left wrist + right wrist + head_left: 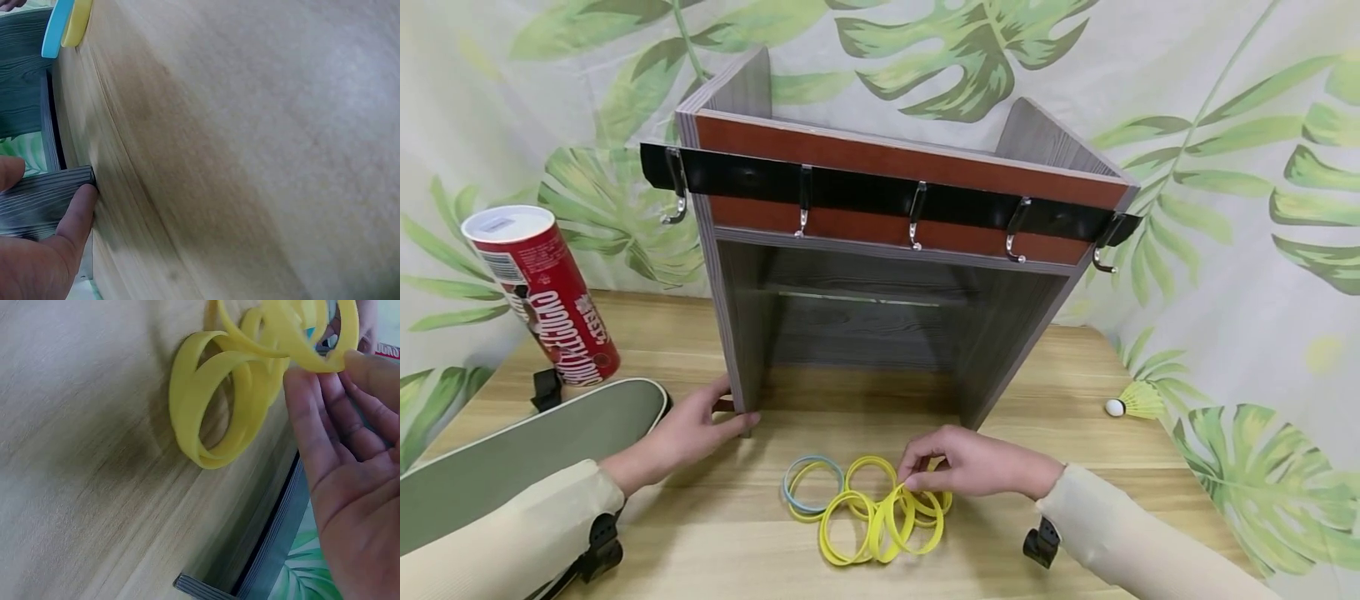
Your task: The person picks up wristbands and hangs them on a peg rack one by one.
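Note:
A grey wood-grain rack (1054, 296) with a reddish-brown front board stands on the table. My left hand (696, 425) grips the lower front edge of its left side panel, thumb and fingers on either side of the panel (44, 200). In front of the rack lies a cluster of several yellow wristbands (823, 533), with one blue wristband (786, 483) at its left end. My right hand (973, 462) pinches a yellow wristband (350, 337) between thumb and index finger, tilted up above the others.
Across the rack's front runs a black rail (857, 189) with several metal hooks. A red can (568, 308) with a white lid stands at the left, behind a grey-green board (557, 437) with a rounded end. A yellow shuttlecock (1138, 402) lies at the right. Leaf-patterned cloth hangs behind.

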A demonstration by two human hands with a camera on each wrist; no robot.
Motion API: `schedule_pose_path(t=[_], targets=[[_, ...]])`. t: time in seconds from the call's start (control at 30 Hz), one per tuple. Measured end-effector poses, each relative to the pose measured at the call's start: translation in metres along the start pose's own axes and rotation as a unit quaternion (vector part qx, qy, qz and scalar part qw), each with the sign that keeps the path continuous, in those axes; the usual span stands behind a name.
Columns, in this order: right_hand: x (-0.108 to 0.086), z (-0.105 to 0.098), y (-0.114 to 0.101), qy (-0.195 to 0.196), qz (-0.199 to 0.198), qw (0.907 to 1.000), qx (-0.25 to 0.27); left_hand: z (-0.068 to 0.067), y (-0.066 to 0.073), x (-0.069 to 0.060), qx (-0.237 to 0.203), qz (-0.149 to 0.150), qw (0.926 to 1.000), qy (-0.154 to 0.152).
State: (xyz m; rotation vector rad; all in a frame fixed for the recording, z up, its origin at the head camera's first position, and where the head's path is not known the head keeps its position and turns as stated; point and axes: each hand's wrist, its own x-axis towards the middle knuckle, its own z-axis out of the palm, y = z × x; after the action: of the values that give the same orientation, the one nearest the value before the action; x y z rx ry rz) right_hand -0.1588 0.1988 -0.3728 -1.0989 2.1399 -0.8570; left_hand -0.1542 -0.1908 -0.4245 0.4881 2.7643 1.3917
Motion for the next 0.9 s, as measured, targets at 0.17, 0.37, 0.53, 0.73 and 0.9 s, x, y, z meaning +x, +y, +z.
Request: schedule_pose_path(t=[0.17,0.37,0.53,0.73,0.9], targets=[[-0.001,-0.005,0.001,-0.015,-0.002,0.998,0.061,0.0,-0.001,0.0,0.0,-0.002,1.0,-0.001],[0.001,-0.01,-0.003,-0.028,0.023,0.9914,0.126,-0.001,-0.001,0.0,-0.004,-0.002,1.0,-0.002],[0.012,-0.005,-0.01,-0.047,0.054,0.9835,0.166,-0.002,-0.001,0.0,-0.014,-0.004,0.9999,-0.005],[0.03,0.001,-0.021,-0.033,0.04,0.978,0.202,-0.002,-0.003,0.0,-0.021,-0.006,0.9998,0.0],[0.041,-0.004,-0.038,0.013,0.008,0.9725,0.232,-0.003,-0.004,0.0,-0.03,-0.009,0.9995,-0.002]])
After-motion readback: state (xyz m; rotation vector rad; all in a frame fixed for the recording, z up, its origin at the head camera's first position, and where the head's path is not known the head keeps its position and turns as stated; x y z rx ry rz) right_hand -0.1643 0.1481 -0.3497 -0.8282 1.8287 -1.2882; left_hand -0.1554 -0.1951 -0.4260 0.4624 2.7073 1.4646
